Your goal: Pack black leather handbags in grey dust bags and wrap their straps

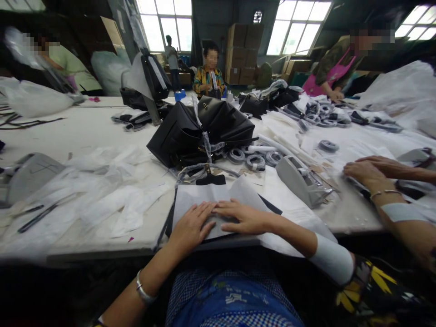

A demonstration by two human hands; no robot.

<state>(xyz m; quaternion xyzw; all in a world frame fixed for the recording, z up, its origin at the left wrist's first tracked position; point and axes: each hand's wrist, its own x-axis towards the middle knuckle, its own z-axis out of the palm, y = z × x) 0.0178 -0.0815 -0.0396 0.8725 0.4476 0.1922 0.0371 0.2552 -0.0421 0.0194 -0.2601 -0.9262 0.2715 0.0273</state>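
Note:
My left hand (191, 225) and my right hand (240, 215) both lie flat, fingers stretched, on a sheet of white wrapping paper (218, 195) spread over a flat black piece (270, 206) at the table's near edge. The fingertips of the two hands almost meet in the middle of the sheet. Neither hand grips anything. A black strap end with a metal clasp (209, 178) lies just beyond the paper. Farther back a black handbag (200, 129) lies on its side.
Rolls of wrapped straps (255, 160) and a grey tape dispenser (301, 181) sit to the right. A co-worker's hands (369, 170) rest on the table at far right. Loose plastic bags (102, 190) cover the left. Other people work at the far side.

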